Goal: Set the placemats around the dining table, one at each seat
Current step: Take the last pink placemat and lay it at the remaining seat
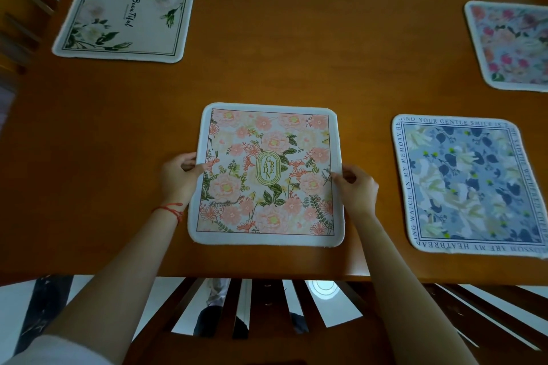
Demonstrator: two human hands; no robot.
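A pink floral placemat (268, 175) with "GARDEN" at its centre lies flat on the wooden dining table (296, 53), near the front edge. My left hand (178, 176) pinches its left edge, thumb on top. My right hand (357, 187) pinches its right edge the same way. A blue floral placemat (471, 185) with lettering round its border lies to the right. A white placemat (124, 13) with green leaves sits at the far left. A pink and blue flowered placemat (513, 44) lies at the far right, partly cut off.
A dark wooden chair back (267, 314) with slats stands right below the table's front edge, between my arms. Another chair (26, 3) shows at the far left corner. Bare tabletop stretches across the middle and far side.
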